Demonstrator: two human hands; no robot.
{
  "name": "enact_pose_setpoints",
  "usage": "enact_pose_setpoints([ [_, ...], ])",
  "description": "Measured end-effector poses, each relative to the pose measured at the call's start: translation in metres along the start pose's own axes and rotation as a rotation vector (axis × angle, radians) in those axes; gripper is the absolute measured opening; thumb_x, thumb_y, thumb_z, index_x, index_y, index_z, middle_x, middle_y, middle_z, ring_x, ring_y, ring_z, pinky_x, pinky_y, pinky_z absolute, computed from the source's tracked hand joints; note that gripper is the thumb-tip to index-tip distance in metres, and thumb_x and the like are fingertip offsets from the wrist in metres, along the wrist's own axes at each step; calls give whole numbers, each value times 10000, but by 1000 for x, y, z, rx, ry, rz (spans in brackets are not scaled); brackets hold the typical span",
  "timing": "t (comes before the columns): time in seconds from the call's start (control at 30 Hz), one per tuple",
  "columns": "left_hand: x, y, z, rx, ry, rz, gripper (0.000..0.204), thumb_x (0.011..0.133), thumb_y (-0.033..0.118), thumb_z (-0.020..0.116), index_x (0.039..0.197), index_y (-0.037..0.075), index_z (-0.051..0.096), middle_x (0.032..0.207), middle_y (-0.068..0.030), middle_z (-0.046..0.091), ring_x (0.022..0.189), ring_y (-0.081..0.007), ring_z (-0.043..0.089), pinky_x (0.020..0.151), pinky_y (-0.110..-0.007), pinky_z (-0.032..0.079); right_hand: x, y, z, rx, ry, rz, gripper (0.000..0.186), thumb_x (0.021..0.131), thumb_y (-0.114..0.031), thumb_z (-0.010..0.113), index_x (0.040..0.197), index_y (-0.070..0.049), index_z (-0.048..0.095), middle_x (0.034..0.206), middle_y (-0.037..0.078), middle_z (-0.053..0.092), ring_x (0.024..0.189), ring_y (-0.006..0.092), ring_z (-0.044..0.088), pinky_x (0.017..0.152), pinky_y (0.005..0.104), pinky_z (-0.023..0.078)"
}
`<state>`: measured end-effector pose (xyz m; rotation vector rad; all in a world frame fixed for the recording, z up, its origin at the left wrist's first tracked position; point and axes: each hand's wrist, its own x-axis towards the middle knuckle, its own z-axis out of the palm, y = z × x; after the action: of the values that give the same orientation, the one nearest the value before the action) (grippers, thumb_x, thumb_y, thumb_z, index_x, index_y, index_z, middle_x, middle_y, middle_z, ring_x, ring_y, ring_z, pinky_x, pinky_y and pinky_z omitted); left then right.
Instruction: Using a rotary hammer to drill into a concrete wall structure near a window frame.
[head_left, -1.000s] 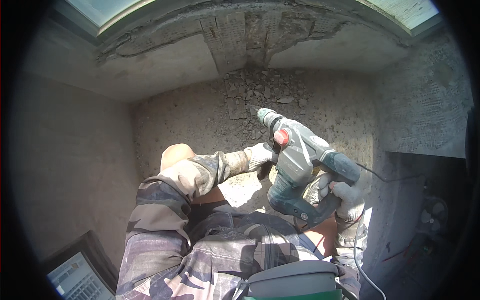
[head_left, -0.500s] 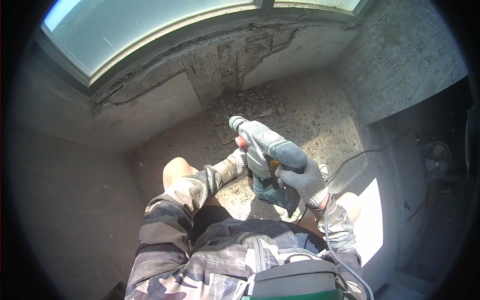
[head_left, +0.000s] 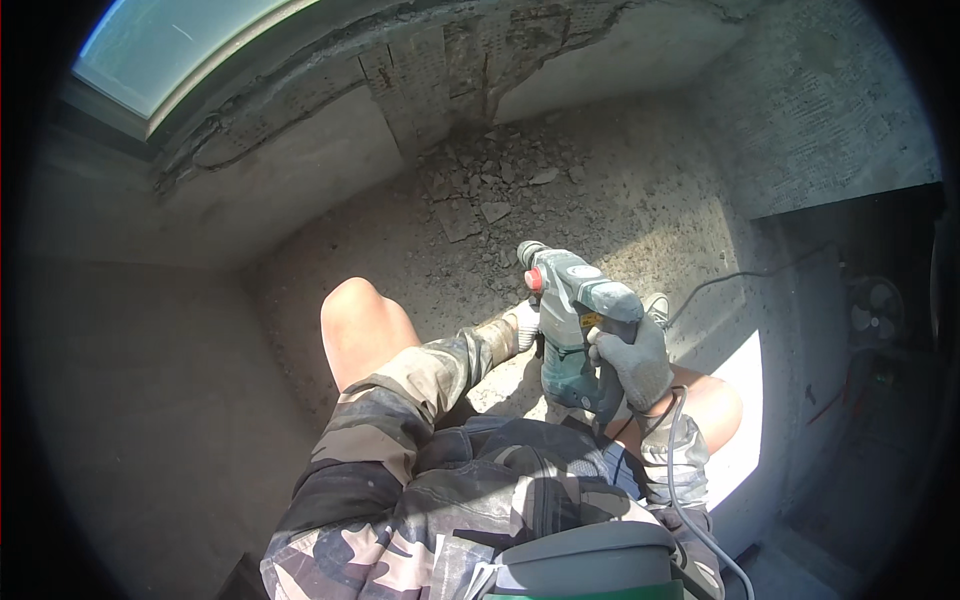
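Observation:
A grey-green rotary hammer drill (head_left: 573, 335) with a red knob on its side is held between my knees, its nose pointing away from me toward the rubble. My right hand (head_left: 640, 362), in a pale work glove, is closed around its rear handle. The gloved left hand (head_left: 525, 326) grips the drill's left side near the front; its fingers are partly hidden behind the body. From the handle a grey cable (head_left: 672, 470) runs down past my right forearm. Whether a bit sits in the nose I cannot make out.
Broken plaster rubble (head_left: 490, 190) lies at the foot of the wall under the window (head_left: 180, 50). That wall (head_left: 440, 80) is chipped to rough brick. A cable (head_left: 740, 276) crosses the floor at right, leading toward a fan (head_left: 876, 308) in the dark opening.
The drill and both hands have shifted right and slightly lower in the picture. My view has tipped down, so less window and more floor show. Both hands keep their hold.

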<state>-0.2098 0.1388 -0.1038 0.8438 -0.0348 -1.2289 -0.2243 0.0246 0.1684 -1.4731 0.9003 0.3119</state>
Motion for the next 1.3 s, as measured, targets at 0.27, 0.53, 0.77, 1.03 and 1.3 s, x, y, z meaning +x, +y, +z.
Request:
enact_pose_setpoints([
  [0.27, 21, -43, -13, 19, -29, -18, 331, 915, 228, 673, 1226, 119, 638, 1130, -44, 665, 1008, -160, 614, 975, -358, 457, -7, 6, -18, -253, 14, -142, 299, 786, -103, 656, 1048, 29, 599, 880, 80, 663, 774, 155, 647, 724, 304, 527],
  [0.53, 57, -40, -6, -423, -223, 21, 187, 997, 251, 564, 1152, 175, 636, 1134, -53, 625, 1062, -170, 573, 970, -332, 476, -15, -25, -32, -433, -15, -336, 305, 778, -184, 687, 1018, -7, 622, 875, 78, 681, 820, 178, 660, 779, 327, 512],
  [0.77, 108, -5, -25, -593, -43, -2, 286, 1026, 362, 478, 1162, 155, 621, 1139, -54, 635, 1069, -211, 580, 962, -376, 484, 23, -36, -94, -329, -165, -404, 283, 773, -110, 679, 1025, -10, 598, 859, 50, 673, 797, 133, 637, 759, 307, 509],
  [1.03, 149, 5, -19, -531, 344, 81, 412, 1017, 323, 336, 1269, 99, 573, 1292, -94, 612, 1147, -266, 559, 1011, -376, 428, 106, -36, -213, -116, -463, -433, 354, 775, -133, 710, 1079, 15, 604, 894, 160, 682, 831, 237, 690, 739, 350, 535],
  [1.3, 212, 147, 111, 435, 715, 274, 217, 957, 207, 553, 1107, 74, 635, 975, -36, 655, 840, -132, 620, 692, -322, 515, 150, -48, -346, 118, -704, -475, 257, 804, 33, 667, 1042, -12, 581, 872, 51, 663, 810, 114, 646, 665, 264, 510],
])
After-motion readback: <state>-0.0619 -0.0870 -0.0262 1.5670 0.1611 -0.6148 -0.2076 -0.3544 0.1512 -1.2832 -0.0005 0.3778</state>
